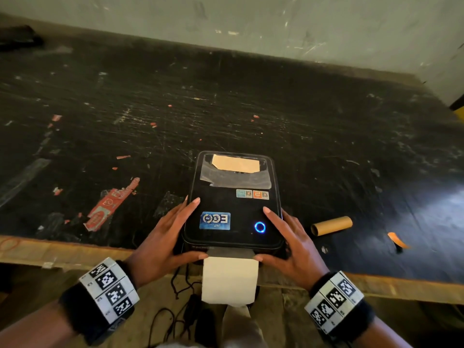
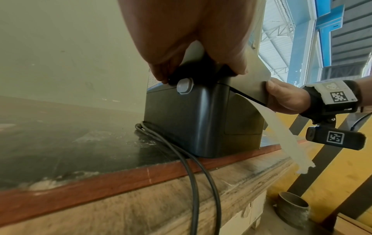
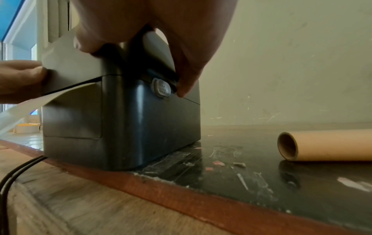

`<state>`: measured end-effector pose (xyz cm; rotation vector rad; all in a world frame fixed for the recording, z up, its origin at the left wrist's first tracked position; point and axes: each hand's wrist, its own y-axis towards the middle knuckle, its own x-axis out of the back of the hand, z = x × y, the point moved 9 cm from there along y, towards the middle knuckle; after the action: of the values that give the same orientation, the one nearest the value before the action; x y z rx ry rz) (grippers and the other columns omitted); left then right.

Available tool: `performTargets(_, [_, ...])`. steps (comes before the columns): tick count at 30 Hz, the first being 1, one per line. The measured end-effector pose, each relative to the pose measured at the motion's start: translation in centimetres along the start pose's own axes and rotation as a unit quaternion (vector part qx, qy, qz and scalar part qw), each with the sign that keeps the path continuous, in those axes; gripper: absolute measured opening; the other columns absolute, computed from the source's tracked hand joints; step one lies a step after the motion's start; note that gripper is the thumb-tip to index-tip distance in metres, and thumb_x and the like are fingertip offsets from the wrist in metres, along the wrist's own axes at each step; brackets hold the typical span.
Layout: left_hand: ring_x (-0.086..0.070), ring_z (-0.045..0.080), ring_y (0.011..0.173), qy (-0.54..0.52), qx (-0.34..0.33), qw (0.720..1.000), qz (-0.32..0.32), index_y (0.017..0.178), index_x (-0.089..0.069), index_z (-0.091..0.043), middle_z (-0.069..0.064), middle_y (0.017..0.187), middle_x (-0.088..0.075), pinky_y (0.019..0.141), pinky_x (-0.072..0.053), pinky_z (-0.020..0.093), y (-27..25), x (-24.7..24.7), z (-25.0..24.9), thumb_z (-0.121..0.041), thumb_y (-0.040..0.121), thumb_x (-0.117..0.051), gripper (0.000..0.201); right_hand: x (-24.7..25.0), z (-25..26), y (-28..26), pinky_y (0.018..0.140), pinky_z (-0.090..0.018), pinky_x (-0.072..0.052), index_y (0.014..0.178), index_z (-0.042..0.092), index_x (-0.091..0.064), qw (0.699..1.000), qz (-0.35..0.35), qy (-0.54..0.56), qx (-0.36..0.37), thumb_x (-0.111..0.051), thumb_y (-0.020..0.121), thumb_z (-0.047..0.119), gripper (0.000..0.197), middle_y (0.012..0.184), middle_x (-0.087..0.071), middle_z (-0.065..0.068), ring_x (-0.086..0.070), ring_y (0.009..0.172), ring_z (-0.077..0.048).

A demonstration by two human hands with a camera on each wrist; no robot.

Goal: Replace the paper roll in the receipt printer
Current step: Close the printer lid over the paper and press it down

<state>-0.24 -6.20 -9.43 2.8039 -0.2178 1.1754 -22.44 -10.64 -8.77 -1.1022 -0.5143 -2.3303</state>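
Closing stage: both hands rest on the lid of the black plastic box-shaped receipt printer, which looks shut or nearly so; whether it has latched I cannot tell.
Nearest: one strip of white paper comes out of the front slot and hangs over the worktop edge, so the new roll appears loaded and threaded; the roll itself is hidden inside.
Left hand: fingers straight along the lid's left edge, thumb at the front corner by the slot, pressing rather than gripping.
Right hand: mirrored on the right edge, fingers flat, thumb at the front; the two are apart, with the printer between them.
Printer place: at the near edge of the dark scuffed worktop, its ring light glowing blue.
Side buttons: one grey release button on the left wall, one on the right, each just beside a fingertip.
Cables: two black leads drop off the edge.
Farther right: one bare brown cardboard tube, probably the spent core, lying well apart from the printer.
Left to do: likely confirm the latch, tear off the excess strip, clear the tube.
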Motion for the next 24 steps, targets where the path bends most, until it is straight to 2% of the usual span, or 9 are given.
performTargets(3, [-0.008, -0.006, 0.135, 0.002, 0.000, 1.000, 0.001, 0.130, 0.008, -0.065, -0.019, 0.144, -0.013, 0.113, -0.017, 0.027, -0.01, 0.01, 0.01, -0.085, 0.059, -0.046, 0.092, -0.02, 0.01, -0.03, 0.105, -0.033, -0.025, 0.135, 0.060, 0.001, 1.000, 0.000, 0.003, -0.002, -0.055, 0.070, 0.068, 0.086, 0.147, -0.013, 0.009, -0.013, 0.135, -0.007])
performTargets(7, [-0.011, 0.001, 0.138, -0.003, 0.004, 1.000, 0.004, 0.132, 0.007, -0.062, -0.017, 0.146, -0.012, 0.114, -0.020, 0.030, -0.04, -0.07, 0.18, -0.084, 0.059, -0.047, 0.093, 0.04, 0.02, -0.06, 0.106, -0.034, -0.026, 0.135, 0.060, 0.000, 1.000, 0.000, 0.007, -0.007, -0.055, 0.070, 0.068, 0.085, 0.148, -0.016, 0.008, -0.015, 0.136, -0.009])
performTargets(12, [-0.013, 0.001, 0.139, -0.013, 0.000, 1.000, 0.001, 0.132, 0.006, -0.063, -0.018, 0.146, -0.013, 0.114, -0.022, 0.031, -0.03, -0.02, -0.01, -0.084, 0.059, -0.048, 0.093, -0.02, -0.05, -0.07, 0.107, -0.034, -0.025, 0.136, 0.059, -0.001, 1.000, 0.003, 0.006, -0.015, -0.054, 0.070, 0.070, 0.085, 0.153, -0.018, -0.001, -0.015, 0.136, -0.009])
performTargets(20, [-0.012, -0.003, 0.137, -0.011, -0.011, 1.000, -0.003, 0.133, 0.006, -0.062, -0.020, 0.144, -0.013, 0.114, -0.022, 0.032, -0.05, -0.03, 0.02, -0.082, 0.061, -0.049, 0.093, -0.12, -0.07, -0.03, 0.107, -0.032, -0.022, 0.133, 0.062, 0.002, 1.000, 0.010, 0.006, -0.024, -0.052, 0.069, 0.071, 0.085, 0.153, -0.018, 0.000, -0.010, 0.135, -0.005])
performTargets(24, [-0.012, -0.003, 0.137, -0.013, -0.012, 1.000, -0.005, 0.134, 0.005, -0.061, -0.018, 0.145, -0.014, 0.114, -0.022, 0.031, -0.08, -0.03, 0.12, -0.082, 0.061, -0.049, 0.093, -0.15, -0.08, -0.07, 0.108, -0.036, -0.027, 0.135, 0.060, 0.001, 1.000, 0.009, 0.007, -0.027, -0.055, 0.070, 0.068, 0.086, 0.153, -0.019, 0.000, -0.015, 0.138, -0.010])
